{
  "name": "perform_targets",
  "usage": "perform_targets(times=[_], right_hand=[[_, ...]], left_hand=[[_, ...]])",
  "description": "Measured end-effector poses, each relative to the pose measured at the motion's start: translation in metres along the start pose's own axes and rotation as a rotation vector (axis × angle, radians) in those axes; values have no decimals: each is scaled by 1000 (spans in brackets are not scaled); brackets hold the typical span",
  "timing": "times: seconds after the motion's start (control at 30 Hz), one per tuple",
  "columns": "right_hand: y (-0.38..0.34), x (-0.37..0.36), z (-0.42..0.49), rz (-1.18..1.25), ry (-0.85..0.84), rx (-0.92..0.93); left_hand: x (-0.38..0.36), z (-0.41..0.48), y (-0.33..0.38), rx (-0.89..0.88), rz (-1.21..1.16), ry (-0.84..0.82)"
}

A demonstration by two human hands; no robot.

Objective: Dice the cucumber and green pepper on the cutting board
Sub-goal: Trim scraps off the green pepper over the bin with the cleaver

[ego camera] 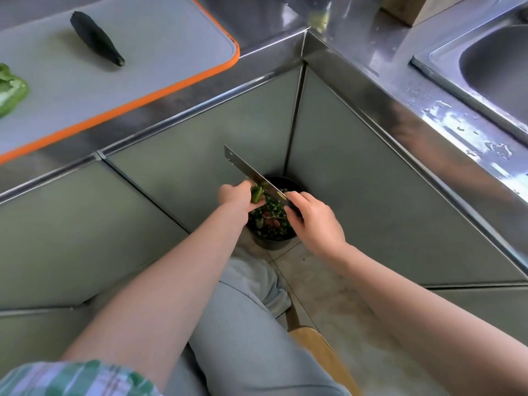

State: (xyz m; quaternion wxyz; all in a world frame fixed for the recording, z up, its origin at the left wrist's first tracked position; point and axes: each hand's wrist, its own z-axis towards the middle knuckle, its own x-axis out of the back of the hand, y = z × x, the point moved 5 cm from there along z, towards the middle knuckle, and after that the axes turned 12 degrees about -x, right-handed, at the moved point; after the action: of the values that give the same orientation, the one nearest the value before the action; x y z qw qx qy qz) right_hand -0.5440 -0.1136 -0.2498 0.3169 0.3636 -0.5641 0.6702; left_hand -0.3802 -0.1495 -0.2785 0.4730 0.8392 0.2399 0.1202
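Both hands held low over a black bin, knife brought to a bit of pepper.
The steel bench (357,90) wraps the corner above and beyond the hands, with a sink (497,67) set in it far to the right of the right hand. Up and well left of the left hand, the grey, orange-edged cutting board (143,67) lies on the bench. On it rest the dark whole cucumber (95,38) and, at the frame's left edge, a cut-open green pepper (11,90), apart from each other. Directly below the hands stands the bin (268,244), holding chopped green and red scraps. The right hand (314,218) is curled round the handle of the knife (248,170), its blade pointing up and left past the left hand. The left hand (233,192) pinches a small pepper piece (256,194) right at the blade; whether they touch I cannot tell.
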Motion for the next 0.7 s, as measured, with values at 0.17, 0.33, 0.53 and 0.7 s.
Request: perform_targets(times=[0.17, 0.33, 0.53, 0.7], right_hand=[[-6, -9, -1, -60, -13, 14], [-6, -16, -3, -102, -32, -2], [-7, -21, -5, -109, -59, 1], [-5, -25, -2, -132, -64, -42]], left_hand=[[3, -3, -3, 3, -5, 16], [0, -11, -9, 13, -35, -2], [3, -11, -14, 51, -79, -1], [-3, -19, -13, 91, -72, -105]])
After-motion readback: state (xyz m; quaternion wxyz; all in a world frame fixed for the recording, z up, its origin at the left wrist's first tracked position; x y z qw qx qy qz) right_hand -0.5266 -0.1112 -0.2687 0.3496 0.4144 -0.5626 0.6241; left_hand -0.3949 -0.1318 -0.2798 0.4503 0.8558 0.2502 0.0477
